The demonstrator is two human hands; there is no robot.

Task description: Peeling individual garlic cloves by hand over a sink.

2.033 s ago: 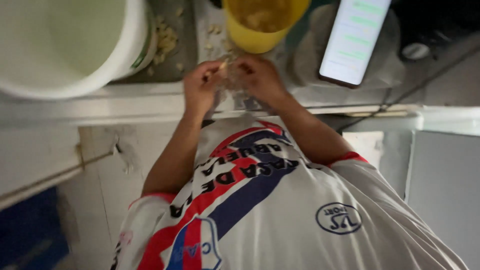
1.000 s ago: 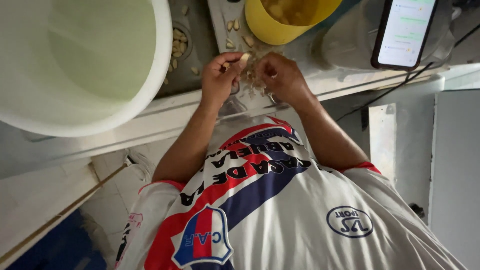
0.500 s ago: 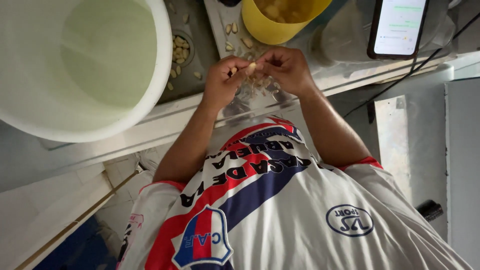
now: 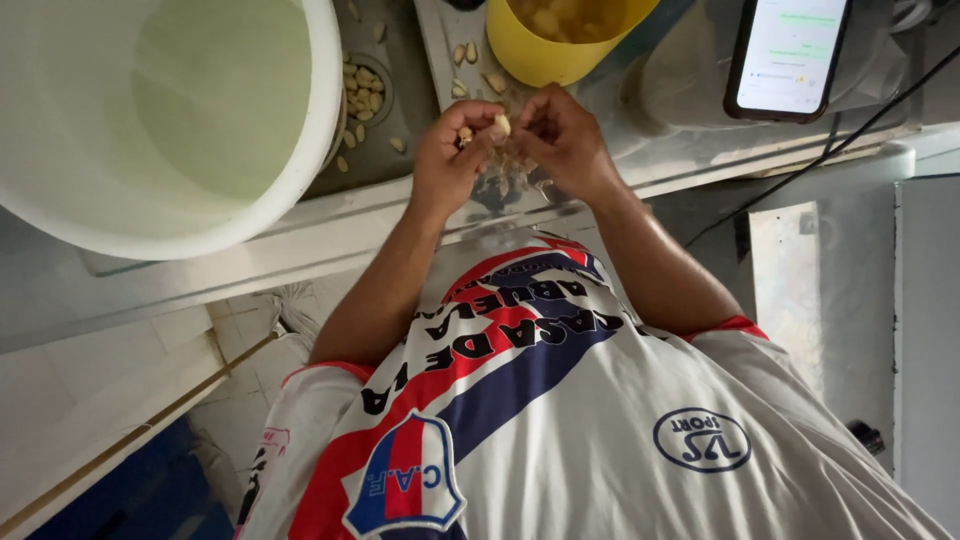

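Far left, a big white bucket with a pale green inside, rim hanging over the tabletop edge. Just right of it, a small round dish of pale cloves, a few more loose cloves scattered around it on the dark surface. Centre now: left hand curled, fingers bent in and pinched on a single pale garlic clove, held just above the tabletop's near edge. Right hand pressed up from the other side, fingertips closed in on the same clove, so both hands meeting on it, neither clearly nearer. Clove tiny between the tips, poking up toward the far side, long axis roughly running near-to-far, though too small to call exactly. Below the hands, a little heap of papery skins on the tabletop. Straight beyond the clove, very close, a yellow bowl with pale pieces inside, a few more cloves lying at its left foot. Further right, a clear plastic sheet or bag over the surface, then a phone propped with a lit screen, a black cable trailing off toward the near right. Tight working room: bucket on the left, bowl right behind, tabletop edge just under the wrists. Below, white tiled wall and floor, striped jersey filling the near view.
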